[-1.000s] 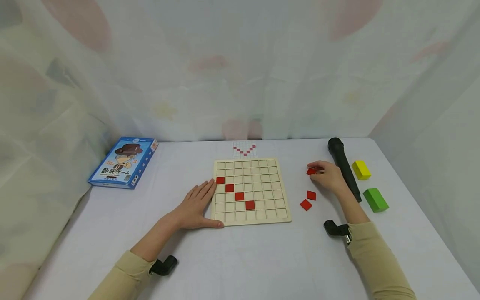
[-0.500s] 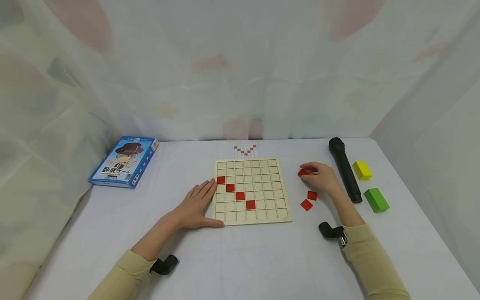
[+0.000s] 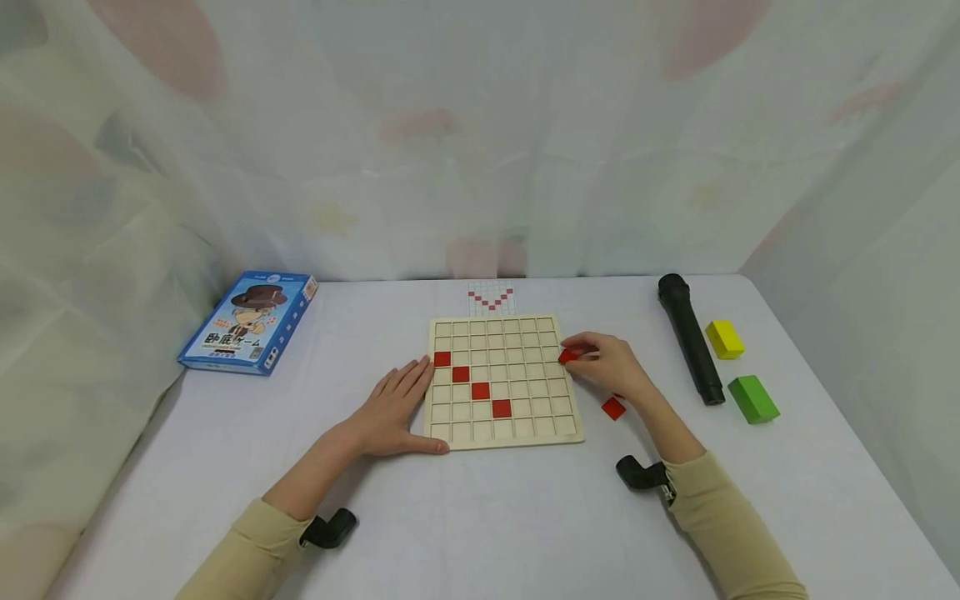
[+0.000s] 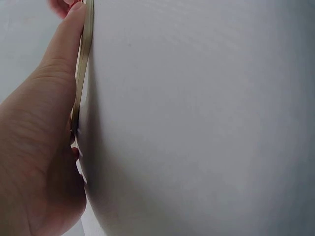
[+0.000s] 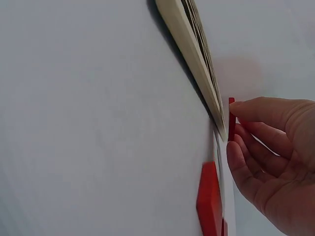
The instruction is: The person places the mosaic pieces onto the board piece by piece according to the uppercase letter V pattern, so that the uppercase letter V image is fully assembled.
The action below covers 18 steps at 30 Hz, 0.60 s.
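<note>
White-clothed tabletop (image 3: 495, 517), and mid-table, toward the far edge, there's the pale wooden grid board (image 3: 517, 373)! Blue illustrated cardboard box (image 3: 251, 321) at the far-left corner, black microphone (image 3: 690, 337) near the far-right. Left hand (image 3: 386, 421) lies straight-fingered along the board's left side, gripping nothing. Right hand (image 3: 611, 367) pinches a red square tile (image 3: 567, 356) at the board's right edge. Green block (image 3: 753, 399), yellow block (image 3: 724, 339) by the right edge. In the head view that arm nearly hides one loose red tile (image 3: 618, 395); the right wrist view catches the pinched one edge-on, between finger and thumb.
</note>
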{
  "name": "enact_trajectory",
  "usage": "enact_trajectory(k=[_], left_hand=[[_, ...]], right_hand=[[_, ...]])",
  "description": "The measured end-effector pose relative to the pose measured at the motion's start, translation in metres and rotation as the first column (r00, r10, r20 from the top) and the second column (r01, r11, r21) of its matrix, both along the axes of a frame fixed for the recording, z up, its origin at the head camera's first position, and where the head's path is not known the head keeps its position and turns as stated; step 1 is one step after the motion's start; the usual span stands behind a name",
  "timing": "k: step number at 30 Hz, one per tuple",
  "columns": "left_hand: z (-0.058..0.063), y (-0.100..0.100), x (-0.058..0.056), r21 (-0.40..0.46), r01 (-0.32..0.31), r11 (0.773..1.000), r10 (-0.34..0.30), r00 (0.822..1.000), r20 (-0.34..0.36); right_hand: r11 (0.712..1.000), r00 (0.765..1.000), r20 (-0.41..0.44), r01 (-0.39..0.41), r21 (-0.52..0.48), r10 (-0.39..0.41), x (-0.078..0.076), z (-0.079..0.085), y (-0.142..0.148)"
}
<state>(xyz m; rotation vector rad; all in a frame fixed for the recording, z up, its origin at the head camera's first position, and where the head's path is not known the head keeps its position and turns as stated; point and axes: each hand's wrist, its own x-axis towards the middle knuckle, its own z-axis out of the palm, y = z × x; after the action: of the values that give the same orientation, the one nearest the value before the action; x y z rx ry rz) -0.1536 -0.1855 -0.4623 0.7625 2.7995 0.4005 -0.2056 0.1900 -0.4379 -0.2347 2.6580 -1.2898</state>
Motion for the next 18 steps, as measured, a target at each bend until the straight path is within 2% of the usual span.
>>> enact_trajectory(k=[8, 13, 18], left_hand=[[0.001, 0.001, 0.0, 0.02, 0.011, 1.0, -0.01, 1.0, -0.018], [0.002, 0.0, 0.0, 0.01, 0.009, 1.0, -0.009, 1.0, -0.017], [0.002, 0.0, 0.001, 0.01, 0.008, 1.0, -0.008, 1.0, -0.016]], right_hand=[[0.995, 0.995, -0.014, -0.099, 0.004, 0.099, 0.007, 0.001, -0.025], [0.986, 0.986, 0.006, -0.165, -0.003, 0.165, 0.011, 0.001, -0.038], [0.974, 0.974, -0.008, -0.227, -0.007, 0.227, 0.014, -0.001, -0.047]])
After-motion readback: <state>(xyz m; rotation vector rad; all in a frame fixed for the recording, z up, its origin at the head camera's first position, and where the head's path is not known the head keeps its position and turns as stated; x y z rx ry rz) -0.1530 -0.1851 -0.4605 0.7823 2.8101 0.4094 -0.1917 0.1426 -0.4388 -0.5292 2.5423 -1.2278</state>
